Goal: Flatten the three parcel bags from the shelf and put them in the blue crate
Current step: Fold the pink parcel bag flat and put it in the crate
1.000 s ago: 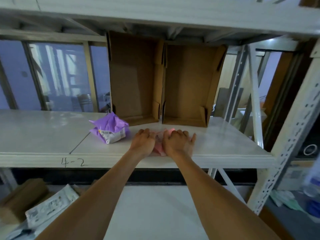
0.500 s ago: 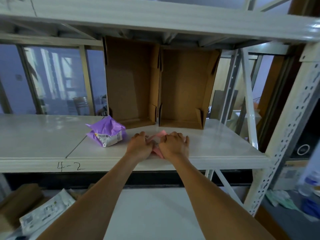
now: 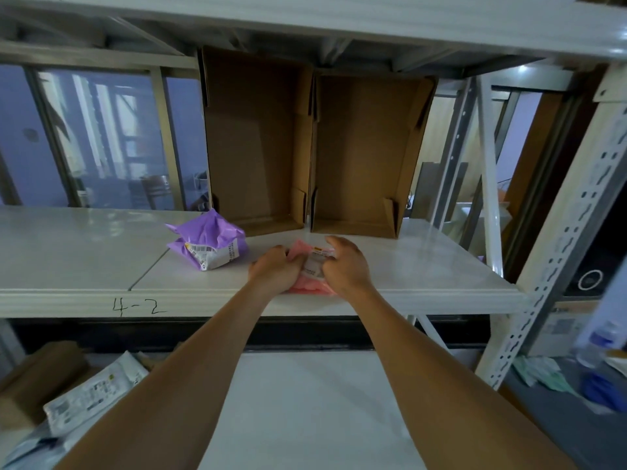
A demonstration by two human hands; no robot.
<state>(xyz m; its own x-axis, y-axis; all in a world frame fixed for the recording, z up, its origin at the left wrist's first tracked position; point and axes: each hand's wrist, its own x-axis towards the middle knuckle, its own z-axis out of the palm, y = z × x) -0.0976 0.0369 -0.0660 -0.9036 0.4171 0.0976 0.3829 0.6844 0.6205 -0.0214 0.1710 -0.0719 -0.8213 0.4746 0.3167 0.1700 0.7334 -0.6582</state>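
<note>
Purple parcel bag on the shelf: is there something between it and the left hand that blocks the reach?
Nothing visible blocks it. The purple parcel bag lies on the shelf left of the left hand, apart from it. That hand and the right hand grip the pink parcel bag.

Looks like a warehouse or parcel stockroom. Shows in the white steel shelf [image 3: 68, 252] with "4-2" [image 3: 139, 307] hand-written on its edge, the perforated upright [image 3: 556, 276], two open cardboard boxes [image 3: 258, 144] standing on end, a purple parcel bag [image 3: 207, 239] bearing a barcode label, and labelled packets [image 3: 91, 398] heaped below.
</note>
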